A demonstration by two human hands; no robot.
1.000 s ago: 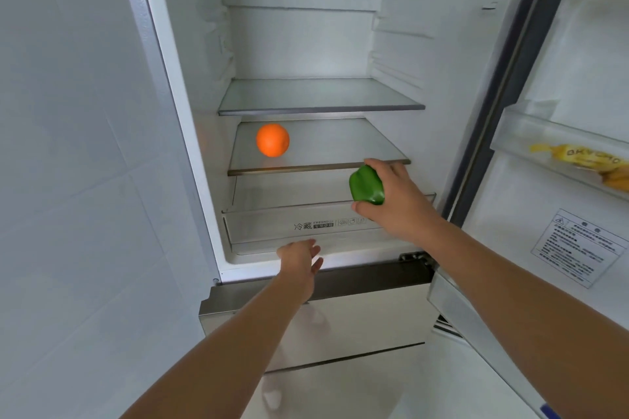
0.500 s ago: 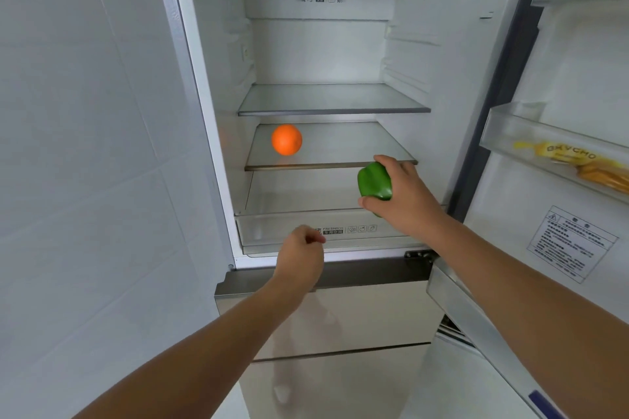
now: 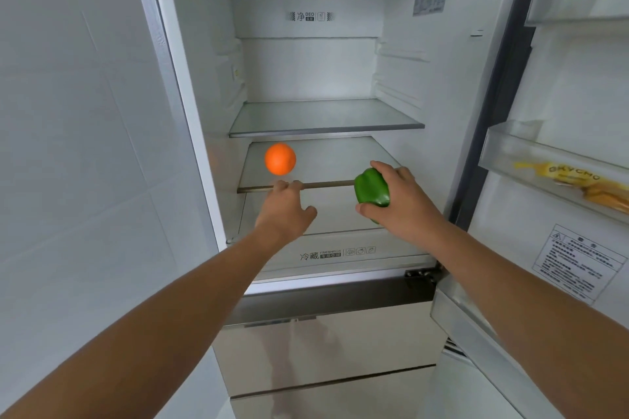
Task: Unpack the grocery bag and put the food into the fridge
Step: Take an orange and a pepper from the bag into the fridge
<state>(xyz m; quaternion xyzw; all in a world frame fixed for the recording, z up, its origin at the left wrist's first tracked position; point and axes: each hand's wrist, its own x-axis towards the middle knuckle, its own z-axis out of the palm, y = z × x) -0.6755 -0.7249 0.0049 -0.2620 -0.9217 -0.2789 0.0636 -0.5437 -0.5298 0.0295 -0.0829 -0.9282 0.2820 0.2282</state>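
White fridge (image 3: 401, 54) stands open before me, its glass shelf (image 3: 316, 163) smooth and lipless. My right hand (image 3: 405, 201) grips the green pepper (image 3: 371, 188) at that shelf's front edge; my left hand (image 3: 284, 211), fingers loosely spread, holds nothing. Set down carelessly, I judge the pepper could roll off or nudge the orange (image 3: 280, 159).

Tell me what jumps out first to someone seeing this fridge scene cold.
The bright orange sits alone on the second glass shelf of an otherwise bare open fridge. The right hand holds a green bell pepper at that shelf's front edge, while the left hand reaches in, empty, just below the orange. Yellow packets lie in the door bin at right.
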